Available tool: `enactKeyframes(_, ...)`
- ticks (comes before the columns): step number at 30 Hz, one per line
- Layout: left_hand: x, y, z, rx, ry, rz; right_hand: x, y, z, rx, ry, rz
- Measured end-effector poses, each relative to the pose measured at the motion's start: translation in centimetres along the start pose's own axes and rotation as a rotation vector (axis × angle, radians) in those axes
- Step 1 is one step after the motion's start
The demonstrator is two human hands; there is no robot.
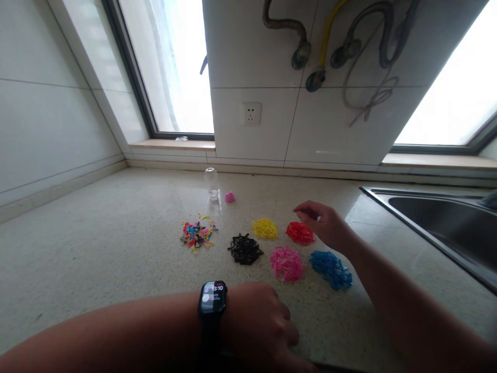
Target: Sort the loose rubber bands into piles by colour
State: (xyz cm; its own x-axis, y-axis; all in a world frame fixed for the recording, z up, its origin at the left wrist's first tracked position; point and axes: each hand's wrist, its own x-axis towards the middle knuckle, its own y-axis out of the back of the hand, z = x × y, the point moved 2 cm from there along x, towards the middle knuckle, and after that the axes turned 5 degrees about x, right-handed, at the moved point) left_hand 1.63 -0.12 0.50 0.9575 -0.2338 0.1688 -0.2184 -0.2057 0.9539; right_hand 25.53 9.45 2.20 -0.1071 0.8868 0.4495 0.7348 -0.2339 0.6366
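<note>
Small rubber bands lie on the counter in separate colour heaps. My right hand (319, 221) hovers at the red rubber bands (300, 234), its thumb and fingers pinched together; anything between the fingertips is too small to make out. The blue rubber bands (331, 270) lie below that wrist. My left hand (260, 324), with a black watch (213, 299) on its wrist, rests near the front edge with curled fingers and nothing visible in it. Beyond it are the pink rubber bands (287, 264), black rubber bands (245, 249) and yellow rubber bands (265, 228). A mixed-colour heap (198, 233) is farther left.
A clear plastic bottle (211, 184) stands at the back, beside a small pink object (230, 197). At the right, a metal sink (407, 228) is set into the counter (97, 254). A socket (252, 113) and several hoses are on the tiled wall.
</note>
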Motion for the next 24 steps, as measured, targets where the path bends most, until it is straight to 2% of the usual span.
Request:
enactKeyframes(2, 0.0, 0.0, 0.0, 0.005, -0.002, 0.017, 0.5, -0.7, -2.4, -0.013, 0.078, -0.042)
enactKeyframes(5, -0.1, -0.1, 0.2, 0.015, 0.002, 0.020, 1.9, -2.6, -6.0, -0.048, 0.191, -0.199)
enactKeyframes(10, -0.2, 0.0, 0.4, 0.039, 0.011, 0.002, 4.3, -7.6, -10.1, -0.175, 0.344, -0.440)
enactKeyframes(14, -0.1, 0.3, 0.5, 0.031, 0.016, -0.017, 5.6, -11.7, -11.7, -0.350, 0.407, -0.534)
enactKeyframes(17, 0.0, 0.1, 0.5, 0.013, 0.027, -0.025, 6.0, -13.8, -12.3, -0.470, 0.417, -0.581)
enactKeyframes(20, -0.1, 0.0, 0.6, 0.006, 0.005, -0.006, 6.2, -14.9, -12.6, -0.530, 0.396, -0.615)
enactKeyframes(24, -0.3, -0.2, 0.6, -0.003, 0.008, 0.005, 6.2, -15.3, -12.6, -0.552, 0.359, -0.602)
